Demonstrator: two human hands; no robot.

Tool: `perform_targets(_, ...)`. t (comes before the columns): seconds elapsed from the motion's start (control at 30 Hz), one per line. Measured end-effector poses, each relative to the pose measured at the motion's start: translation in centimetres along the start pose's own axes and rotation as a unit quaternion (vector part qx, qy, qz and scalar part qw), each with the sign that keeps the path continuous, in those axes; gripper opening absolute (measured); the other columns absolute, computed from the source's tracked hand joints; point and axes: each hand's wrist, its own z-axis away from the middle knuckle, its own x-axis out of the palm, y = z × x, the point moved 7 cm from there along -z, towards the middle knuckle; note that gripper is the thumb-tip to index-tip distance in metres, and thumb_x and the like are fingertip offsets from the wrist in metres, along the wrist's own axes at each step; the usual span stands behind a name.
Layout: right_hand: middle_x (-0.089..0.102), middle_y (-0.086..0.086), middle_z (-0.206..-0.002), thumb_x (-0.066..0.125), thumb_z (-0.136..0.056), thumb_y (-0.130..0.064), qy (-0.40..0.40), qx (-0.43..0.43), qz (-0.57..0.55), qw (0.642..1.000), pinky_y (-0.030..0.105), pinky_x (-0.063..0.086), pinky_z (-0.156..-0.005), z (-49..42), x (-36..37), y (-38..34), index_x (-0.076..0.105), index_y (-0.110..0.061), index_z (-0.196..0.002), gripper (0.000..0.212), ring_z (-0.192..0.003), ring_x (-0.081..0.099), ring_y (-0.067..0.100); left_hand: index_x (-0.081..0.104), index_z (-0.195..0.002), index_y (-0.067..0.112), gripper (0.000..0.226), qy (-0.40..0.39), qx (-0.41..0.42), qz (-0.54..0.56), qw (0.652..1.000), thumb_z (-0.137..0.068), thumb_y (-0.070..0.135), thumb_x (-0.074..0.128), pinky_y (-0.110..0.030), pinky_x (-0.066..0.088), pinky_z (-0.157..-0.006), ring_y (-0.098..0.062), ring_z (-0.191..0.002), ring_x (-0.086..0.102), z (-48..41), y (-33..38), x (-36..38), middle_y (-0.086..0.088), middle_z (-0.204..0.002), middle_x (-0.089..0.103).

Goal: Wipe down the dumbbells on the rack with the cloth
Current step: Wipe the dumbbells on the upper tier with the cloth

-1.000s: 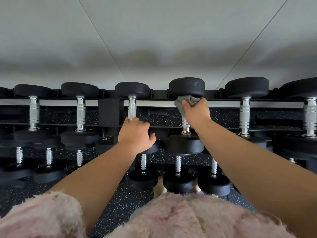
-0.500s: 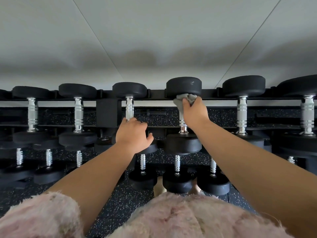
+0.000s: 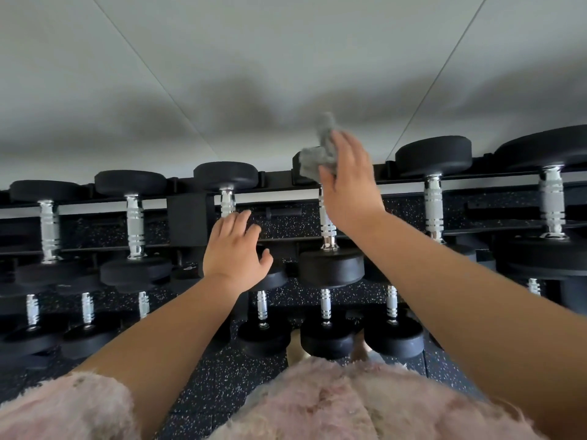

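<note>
On the black metal rack (image 3: 187,217), your right hand (image 3: 347,185) grips a crumpled grey cloth (image 3: 314,158) over a black chrome-handled dumbbell (image 3: 330,268); your left hand (image 3: 235,249) hovers, fingers relaxed.

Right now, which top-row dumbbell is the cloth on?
The top-row dumbbell under the right hand: the grey cloth covers its far head, while the other dumbbells' far heads are bare.

Open slots run between the chrome handles (image 3: 433,211) of the dumbbells (image 3: 433,155) on the rack's (image 3: 276,182) top tier, except where a black bracket (image 3: 187,217) fills the one just beside the left hand (image 3: 235,249). The pale wall (image 3: 286,74) closes in behind the far heads, where the right hand (image 3: 347,185) holds the cloth (image 3: 316,157). Lower dumbbells (image 3: 327,336) crowd the space beneath.
</note>
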Motion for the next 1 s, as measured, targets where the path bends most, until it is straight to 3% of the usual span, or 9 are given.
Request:
perform_targets(0.17, 0.039, 0.003, -0.157, 0.049, -0.106, -0.03, -0.033, -0.108, 0.108, 0.988, 0.049, 0.041, -0.117, -2.1, 2.1, 1.1, 0.051, -0.021, -0.146, 0.041, -0.144, 0.038, 0.025, 0.076, -0.118, 0.021, 0.054, -0.02, 0.012, -0.028, 0.999, -0.09, 0.057, 0.048, -0.045, 0.032, -0.12, -0.026, -0.142, 0.041, -0.1, 0.0, 0.2, 0.0, -0.142, 0.061)
perform_targets(0.3, 0.062, -0.001, -0.132, 0.039, -0.11, -0.032, 0.005, 0.106, -0.061, 0.993, 0.031, 0.06, -0.081, -1.6, 0.0, 5.9, 0.046, -0.028, -0.143, 0.034, -0.104, 0.067, 0.011, 0.076, -0.115, 0.023, 0.054, -0.028, 0.019, -0.033, 0.999, -0.091, 0.058, 0.043, -0.045, 0.033, -0.119, -0.022, -0.131, 0.049, -0.2, 0.1, 0.3, 0.006, -0.126, 0.067)
perform_targets(0.37, 0.068, 0.003, -0.114, 0.036, -0.111, -0.035, 0.014, 0.182, -0.087, 0.979, 0.026, 0.051, -0.061, -1.2, -0.3, 7.3, 0.049, -0.025, -0.138, 0.032, -0.085, 0.067, 0.012, 0.076, -0.115, 0.023, 0.054, -0.036, 0.021, -0.036, 0.998, -0.091, 0.058, 0.043, -0.045, 0.033, -0.119, -0.021, -0.128, 0.051, -0.3, 0.0, 0.5, 0.006, -0.121, 0.069)
perform_targets(0.47, 0.055, 0.005, -0.143, 0.039, -0.11, -0.032, 0.021, 0.133, -0.095, 0.986, 0.034, 0.059, -0.086, -1.6, 0.0, 5.8, 0.039, -0.03, -0.153, 0.043, -0.113, 0.065, 0.018, 0.075, -0.113, 0.023, 0.053, -0.044, 0.023, -0.034, 0.998, -0.091, 0.059, 0.043, -0.046, 0.032, -0.12, -0.021, -0.126, 0.052, -0.3, 0.1, 0.7, 0.007, -0.117, 0.07)
perform_targets(0.57, 0.021, 0.0, -0.168, 0.04, -0.11, -0.03, -0.019, 0.013, -0.007, 1.0, 0.043, 0.031, -0.124, -2.1, 2.0, 2.6, 0.033, -0.029, -0.159, 0.05, -0.153, 0.029, 0.025, 0.076, -0.111, 0.023, 0.052, -0.049, 0.022, -0.03, 0.998, -0.09, 0.059, 0.044, -0.046, 0.031, -0.121, -0.021, -0.125, 0.054, -0.2, 0.1, 0.7, 0.007, -0.115, 0.071)
perform_targets(0.7, 0.019, -0.001, -0.17, 0.042, -0.111, -0.029, -0.029, -0.095, 0.071, 0.993, 0.038, 0.023, -0.124, -1.7, 1.8, 2.0, 0.038, -0.032, -0.158, 0.048, -0.157, 0.016, 0.025, 0.075, -0.111, 0.024, 0.05, -0.054, 0.025, -0.028, 0.998, -0.091, 0.058, 0.044, -0.047, 0.029, -0.123, -0.021, -0.123, 0.056, -0.1, 0.1, 0.6, 0.008, -0.111, 0.071)
perform_targets(0.83, 0.051, 0.007, -0.146, 0.037, -0.111, -0.03, -0.042, 0.069, 0.007, 0.997, 0.034, 0.054, -0.091, -2.7, 0.8, 6.1, 0.027, -0.035, -0.157, 0.048, -0.119, 0.059, 0.023, 0.076, -0.108, 0.025, 0.049, -0.049, 0.028, -0.021, 0.998, -0.09, 0.058, 0.044, -0.047, 0.031, -0.123, -0.021, -0.119, 0.058, -0.2, 0.0, 0.7, 0.009, -0.106, 0.072)
perform_targets(0.9, 0.057, 0.011, -0.138, 0.036, -0.111, -0.031, -0.034, 0.204, -0.004, 0.978, 0.029, 0.053, -0.084, -3.0, 0.4, 8.3, 0.024, -0.021, -0.16, 0.051, -0.114, 0.06, 0.025, 0.076, -0.106, 0.024, 0.048, -0.048, 0.028, -0.018, 0.998, -0.09, 0.057, 0.045, -0.047, 0.031, -0.123, -0.021, -0.117, 0.059, -0.1, 0.0, 0.8, 0.009, -0.103, 0.071)
perform_targets(1.0, 0.066, 0.008, -0.117, 0.033, -0.112, -0.032, -0.001, 0.199, -0.027, 0.98, 0.026, 0.046, -0.061, -3.2, -0.5, 7.3, 0.034, -0.025, -0.154, 0.042, -0.085, 0.065, 0.016, 0.075, -0.103, 0.024, 0.046, -0.038, 0.03, -0.012, 0.999, -0.09, 0.057, 0.046, -0.048, 0.032, -0.122, -0.021, -0.115, 0.06, -0.1, 0.0, 0.9, 0.009, -0.099, 0.071)
